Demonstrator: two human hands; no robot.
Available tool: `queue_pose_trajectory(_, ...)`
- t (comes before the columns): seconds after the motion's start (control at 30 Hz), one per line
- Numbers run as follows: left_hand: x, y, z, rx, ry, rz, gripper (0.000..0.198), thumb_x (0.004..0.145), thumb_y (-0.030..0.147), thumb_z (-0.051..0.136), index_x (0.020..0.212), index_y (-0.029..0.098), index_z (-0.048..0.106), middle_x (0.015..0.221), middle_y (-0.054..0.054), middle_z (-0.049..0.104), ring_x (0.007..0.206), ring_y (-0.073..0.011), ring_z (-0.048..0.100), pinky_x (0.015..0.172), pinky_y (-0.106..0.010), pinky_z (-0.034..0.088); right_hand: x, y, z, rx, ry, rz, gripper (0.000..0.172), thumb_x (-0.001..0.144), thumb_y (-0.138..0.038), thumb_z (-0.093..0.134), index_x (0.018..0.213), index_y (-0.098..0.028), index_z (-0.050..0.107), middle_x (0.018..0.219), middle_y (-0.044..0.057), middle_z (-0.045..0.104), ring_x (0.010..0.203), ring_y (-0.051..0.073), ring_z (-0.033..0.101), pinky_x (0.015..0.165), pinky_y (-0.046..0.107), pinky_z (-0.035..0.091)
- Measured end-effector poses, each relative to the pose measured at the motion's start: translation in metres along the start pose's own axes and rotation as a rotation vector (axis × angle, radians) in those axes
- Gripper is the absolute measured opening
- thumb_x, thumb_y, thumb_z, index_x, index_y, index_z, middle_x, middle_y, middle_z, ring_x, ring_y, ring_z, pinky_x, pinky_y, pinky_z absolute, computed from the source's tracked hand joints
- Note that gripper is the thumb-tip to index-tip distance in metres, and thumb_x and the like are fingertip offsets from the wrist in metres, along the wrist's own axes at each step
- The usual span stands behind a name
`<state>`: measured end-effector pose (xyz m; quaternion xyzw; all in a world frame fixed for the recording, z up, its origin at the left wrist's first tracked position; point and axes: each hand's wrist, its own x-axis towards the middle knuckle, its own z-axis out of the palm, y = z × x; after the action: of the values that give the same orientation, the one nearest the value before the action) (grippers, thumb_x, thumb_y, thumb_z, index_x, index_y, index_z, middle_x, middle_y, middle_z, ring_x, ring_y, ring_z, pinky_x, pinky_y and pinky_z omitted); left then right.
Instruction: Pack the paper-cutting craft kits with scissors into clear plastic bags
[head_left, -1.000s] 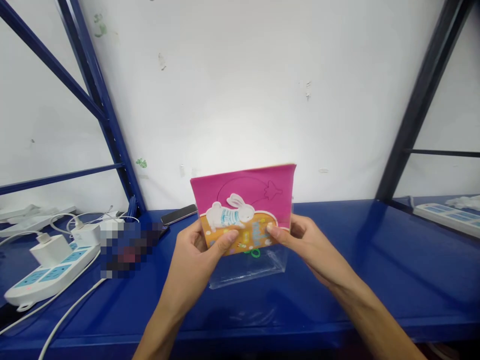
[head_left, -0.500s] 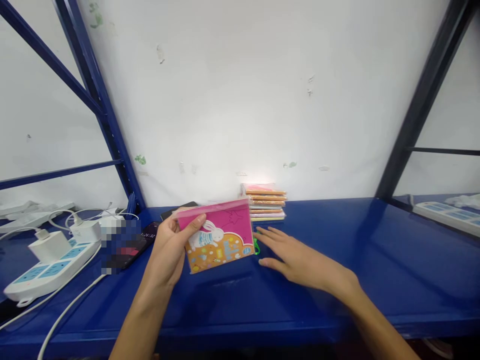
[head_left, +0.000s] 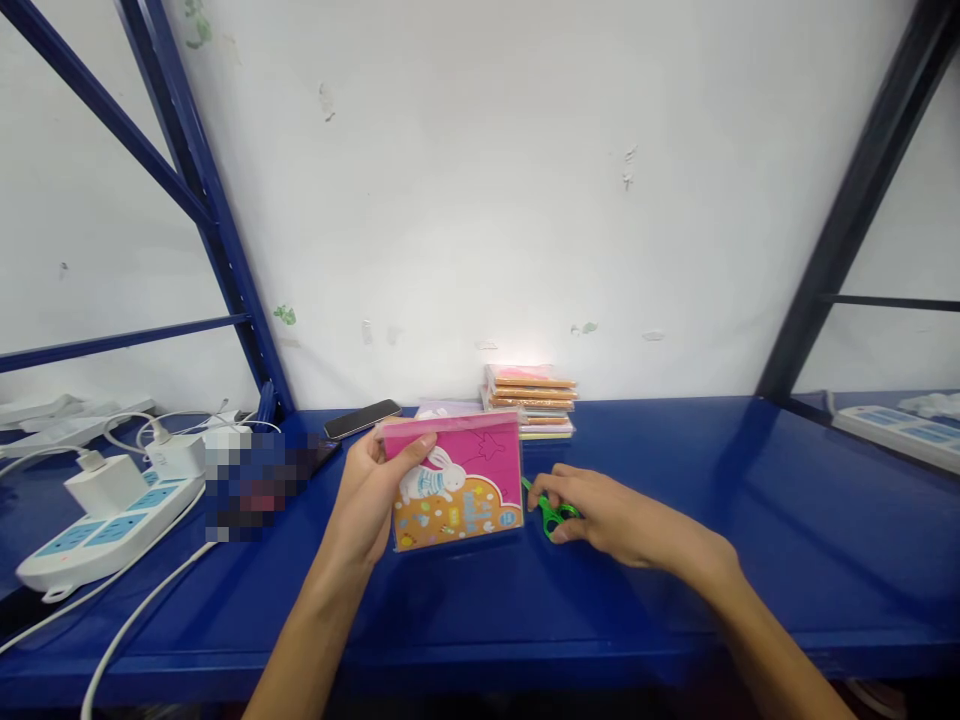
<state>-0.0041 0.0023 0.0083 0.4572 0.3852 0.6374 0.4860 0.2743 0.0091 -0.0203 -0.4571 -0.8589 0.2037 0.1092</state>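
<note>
My left hand (head_left: 371, 492) is closed on the left edge of a pink and orange card pack (head_left: 459, 483) with a white rabbit printed on it, holding it upright just above the blue shelf (head_left: 675, 580). My right hand (head_left: 607, 515) rests on the shelf to the right of the pack, fingers curled around small green scissors (head_left: 551, 513).
A stack of similar packs (head_left: 531, 400) stands against the white wall. A dark phone (head_left: 361, 419) lies behind my left hand. White power strips with chargers and cables (head_left: 105, 510) fill the left. Dark blue rack posts (head_left: 210, 220) rise at both sides; another strip (head_left: 896, 430) lies far right.
My right hand let go of the pack, dropped to the shelf and closed on the green scissors. My left hand lowered the pack toward the shelf, and the clear wrapper is no longer seen.
</note>
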Motion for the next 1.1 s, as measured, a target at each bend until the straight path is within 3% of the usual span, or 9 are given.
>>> queue_pose_trajectory(0.17, -0.004, -0.007, 0.011, 0.015, -0.057, -0.021, 0.036, 0.070, 0.034, 0.089, 0.094, 0.015, 0.070, 0.084, -0.003, 0.075, 0.078, -0.0174, 0.070, 0.073, -0.026, 0.057, -0.012, 0.023, -0.017, 0.018, 0.076, 0.074, 0.055, 0.077, -0.011, 0.070, 0.126, -0.035, 0.059, 0.103, 0.000, 0.064, 0.100, 0.023, 0.063, 0.083, 0.033, 0.049)
queue_pose_trajectory(0.3, -0.007, -0.010, 0.019, 0.012, -0.094, -0.010, 0.037, 0.072, 0.033, 0.088, 0.099, 0.016, 0.070, 0.088, -0.003, 0.074, 0.082, -0.0187, 0.070, 0.075, -0.027, 0.057, -0.037, 0.024, -0.046, 0.079, 0.272, 0.105, 0.040, 0.091, -0.024, 0.062, 0.130, -0.031, 0.052, 0.095, 0.001, 0.072, 0.088, 0.023, 0.070, 0.076, 0.035, 0.053)
queue_pose_trajectory(0.4, -0.010, -0.013, 0.024, 0.036, -0.111, 0.018, 0.031, 0.076, 0.036, 0.085, 0.094, 0.016, 0.069, 0.087, -0.002, 0.071, 0.079, -0.0163, 0.067, 0.072, -0.025, 0.055, -0.059, 0.003, -0.059, 0.165, 0.430, 0.046, 0.035, 0.097, -0.040, 0.062, 0.129, -0.030, 0.052, 0.100, 0.003, 0.076, 0.095, 0.025, 0.073, 0.079, 0.035, 0.056)
queue_pose_trajectory(0.5, -0.016, -0.017, 0.030, 0.070, -0.120, 0.073, 0.027, 0.080, 0.039, 0.082, 0.088, 0.017, 0.067, 0.083, 0.001, 0.066, 0.076, -0.0136, 0.063, 0.070, -0.022, 0.052, -0.074, -0.027, -0.057, 0.144, 0.395, -0.065, 0.024, 0.099, -0.046, 0.060, 0.119, -0.032, 0.063, 0.102, 0.001, 0.076, 0.090, 0.022, 0.074, 0.074, 0.031, 0.058)
queue_pose_trajectory(0.63, -0.022, -0.020, 0.037, 0.131, -0.151, 0.131, 0.026, 0.086, 0.042, 0.077, 0.088, 0.019, 0.065, 0.086, 0.001, 0.063, 0.080, -0.0136, 0.061, 0.072, -0.022, 0.050, -0.074, -0.055, -0.046, 0.010, 0.430, -0.204, 0.018, 0.103, -0.036, 0.056, 0.115, -0.035, 0.070, 0.109, -0.003, 0.076, 0.099, 0.018, 0.073, 0.088, 0.029, 0.057)
queue_pose_trajectory(0.73, -0.025, -0.020, 0.040, 0.179, -0.204, 0.154, 0.024, 0.086, 0.041, 0.076, 0.092, 0.020, 0.064, 0.091, 0.002, 0.063, 0.084, -0.0139, 0.061, 0.075, -0.022, 0.049, -0.068, -0.057, -0.043, -0.087, 0.545, -0.235, 0.025, 0.105, -0.029, 0.052, 0.123, -0.036, 0.068, 0.116, -0.002, 0.075, 0.105, 0.018, 0.071, 0.094, 0.030, 0.055)
queue_pose_trajectory(0.97, -0.026, -0.017, 0.041, 0.212, -0.242, 0.098, 0.031, 0.084, 0.040, 0.079, 0.103, 0.021, 0.063, 0.101, -0.002, 0.066, 0.095, -0.0196, 0.065, 0.083, -0.027, 0.052, -0.060, -0.047, -0.044, -0.141, 0.705, -0.196, 0.028, 0.104, -0.033, 0.054, 0.131, -0.032, 0.061, 0.122, 0.002, 0.075, 0.105, 0.022, 0.074, 0.089, 0.033, 0.060)
queue_pose_trajectory(1.1, -0.025, -0.016, 0.039, 0.215, -0.268, 0.059, 0.038, 0.083, 0.041, 0.080, 0.111, 0.022, 0.062, 0.110, -0.005, 0.070, 0.100, -0.0233, 0.067, 0.086, -0.031, 0.053, -0.054, -0.047, -0.042, -0.101, 0.785, -0.150, 0.029, 0.103, -0.037, 0.057, 0.131, -0.032, 0.059, 0.114, 0.004, 0.077, 0.097, 0.025, 0.076, 0.082, 0.035, 0.062)
